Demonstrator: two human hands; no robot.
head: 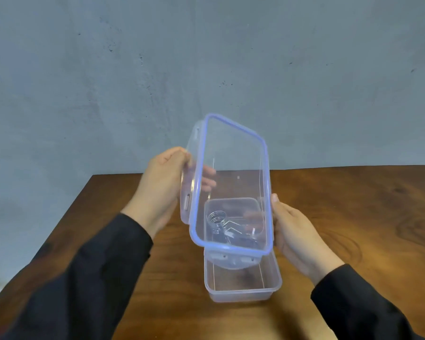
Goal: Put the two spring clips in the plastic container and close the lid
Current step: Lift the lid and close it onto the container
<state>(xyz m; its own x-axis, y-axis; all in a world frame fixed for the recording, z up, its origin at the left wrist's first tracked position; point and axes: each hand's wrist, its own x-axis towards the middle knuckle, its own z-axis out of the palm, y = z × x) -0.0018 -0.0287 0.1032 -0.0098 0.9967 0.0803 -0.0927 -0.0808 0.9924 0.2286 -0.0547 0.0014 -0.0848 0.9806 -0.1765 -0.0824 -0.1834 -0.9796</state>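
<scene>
A clear plastic container [270, 289] stands on the wooden table, its long side running away from me. Inside its far half lie metal spring clips [221, 225], seen through the lid; one shows a coiled spring. I hold the transparent lid [233, 153] with its blue seal rim tilted up above the container, its inner side facing me and its near edge low over the box. My left hand [162, 190] grips the lid's left side flap. My right hand [292, 229] holds the lid's lower right edge.
The brown wooden table [353, 212] reaches to a grey concrete wall [108, 69] behind it. The table's left edge runs diagonally past my left sleeve.
</scene>
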